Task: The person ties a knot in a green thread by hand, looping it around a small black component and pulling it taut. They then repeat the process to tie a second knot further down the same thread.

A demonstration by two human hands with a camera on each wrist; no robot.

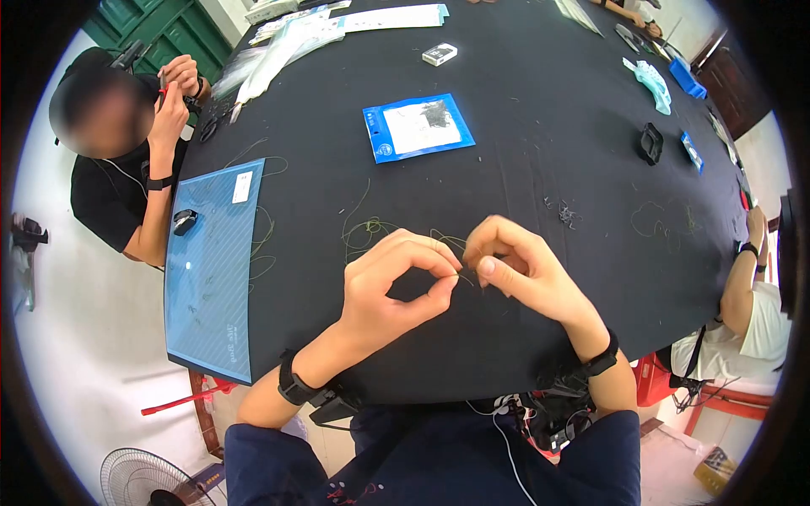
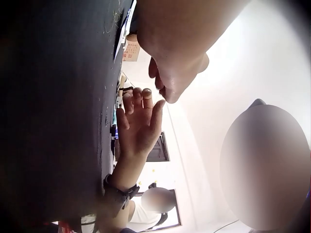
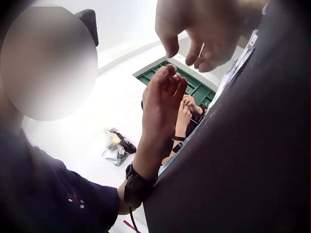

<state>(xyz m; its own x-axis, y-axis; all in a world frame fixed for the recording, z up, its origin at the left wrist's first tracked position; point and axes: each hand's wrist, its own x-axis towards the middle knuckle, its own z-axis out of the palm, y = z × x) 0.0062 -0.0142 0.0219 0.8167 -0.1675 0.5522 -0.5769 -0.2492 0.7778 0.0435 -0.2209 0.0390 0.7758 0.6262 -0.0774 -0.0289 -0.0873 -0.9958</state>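
Note:
My left hand (image 1: 392, 274) pinches a thin green cord between thumb and forefinger, the other fingers curled behind. A short end of the cord pokes out past the fingertips. The rest of the green cord (image 1: 372, 225) lies in loose loops on the black table just beyond this hand. My right hand (image 1: 527, 270) hovers close to the left fingertips, its fingers bent and apart from the thumb. In the left wrist view the right hand (image 2: 138, 124) shows spread fingers with nothing gripped. The right wrist view has the pinching left hand (image 3: 163, 104) below the right one.
A blue translucent folder (image 1: 207, 278) with a small black object lies at left. Ahead are a blue-and-white packet (image 1: 418, 126) and a small white box (image 1: 440, 54). Dark thread scraps (image 1: 565, 212) lie at right. People sit on both sides; the left one holds red-handled scissors (image 1: 163, 88).

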